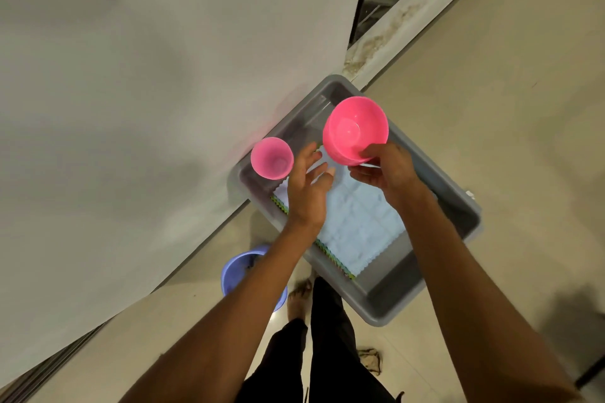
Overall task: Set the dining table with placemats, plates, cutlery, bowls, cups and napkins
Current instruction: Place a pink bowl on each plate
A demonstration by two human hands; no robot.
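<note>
A pale grey-white matte surface (131, 108) fills the left of the view above a beige tiled floor (491, 108), where a grey plastic tub (458, 203) holds a light blue quilted cloth (360, 222). The right hand (383, 170) pinches the rim of a smooth pink plastic bowl (355, 129) above the tub. The left hand (307, 186), fingers apart and relaxed, is just beside a pink plastic cup (271, 158) at the surface's edge; contact is unclear.

Cup (272, 158) left of bowl (355, 129), seemingly above the bin (455, 193).
</note>
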